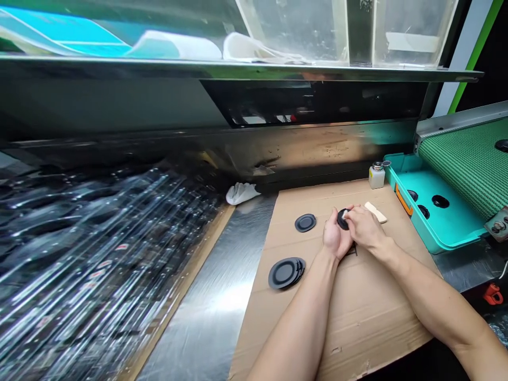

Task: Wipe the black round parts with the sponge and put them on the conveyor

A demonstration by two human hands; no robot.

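My left hand (334, 237) holds a small round black disc (342, 219) above the cardboard sheet (357, 312). Against the face of that disc, my right hand (364, 226) presses a small white piece (345, 214) between its fingers. Left of my hands, a single black disc (305, 223) lies on the cardboard. Nearer to me is a stack of several black discs (283, 273), slightly fanned to the right. Just beyond my right hand lies a folded cream cloth (375, 212).
A teal bin (456, 233) with several black discs stands at the right, beside a green conveyor belt (472, 153). A small bottle (377, 175) is at the cardboard's back edge. Clear-wrapped stacks (99, 275) fill the left, near a crumpled white cloth (241, 193). A shelf (238, 70) hangs above.
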